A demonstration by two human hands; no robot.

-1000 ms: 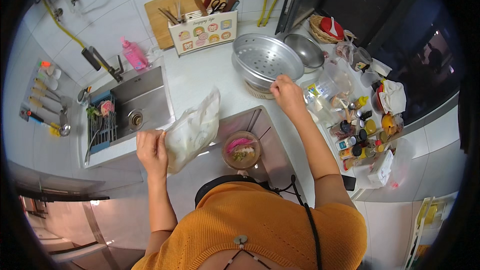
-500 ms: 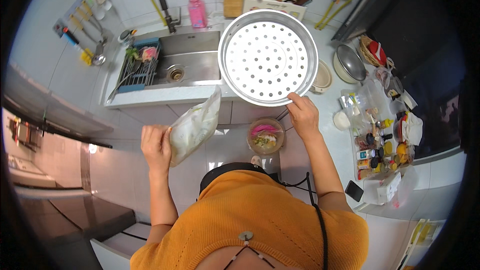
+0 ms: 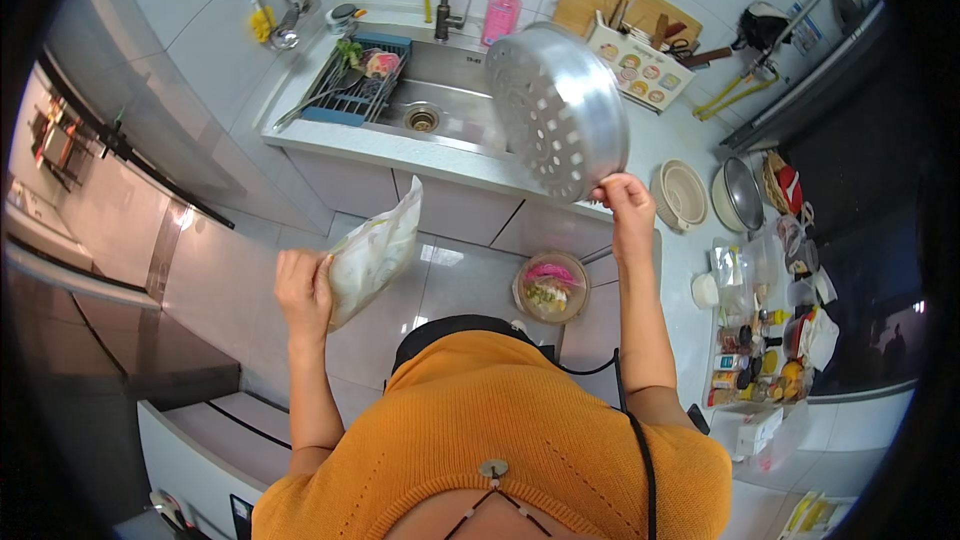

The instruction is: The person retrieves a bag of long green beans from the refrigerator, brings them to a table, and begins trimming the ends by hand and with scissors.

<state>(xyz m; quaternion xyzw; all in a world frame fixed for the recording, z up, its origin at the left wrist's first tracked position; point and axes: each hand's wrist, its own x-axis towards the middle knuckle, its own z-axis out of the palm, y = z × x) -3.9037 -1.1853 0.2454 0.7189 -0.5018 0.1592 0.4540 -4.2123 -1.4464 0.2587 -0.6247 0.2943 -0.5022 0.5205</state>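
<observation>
My right hand [image 3: 628,208] grips the rim of a round silver metal steamer basket [image 3: 590,90] with a perforated bottom. It is held up in the air over the counter's front edge and the right part of the sink, tilted so its outer side wall and holed bottom show. My left hand [image 3: 304,290], closed, pinches a pale translucent plastic bag [image 3: 374,252] by its lower left side, above the floor and apart from the counter. What the bag holds is hard to make out.
The steel sink [image 3: 465,120] has a drying rack [image 3: 340,105] at its left and a pink bottle [image 3: 502,12] behind. A knife holder [image 3: 640,70] stands at the back. Beige [image 3: 682,192] and metal [image 3: 738,195] bowls and several jars [image 3: 735,365] line the right. A bin [image 3: 552,310] is on the floor.
The steamer basket has tipped from facing me nearly flat to standing on a slant. My left hand still holds the bag. The whole view has turned, shifting the sink rightward.
</observation>
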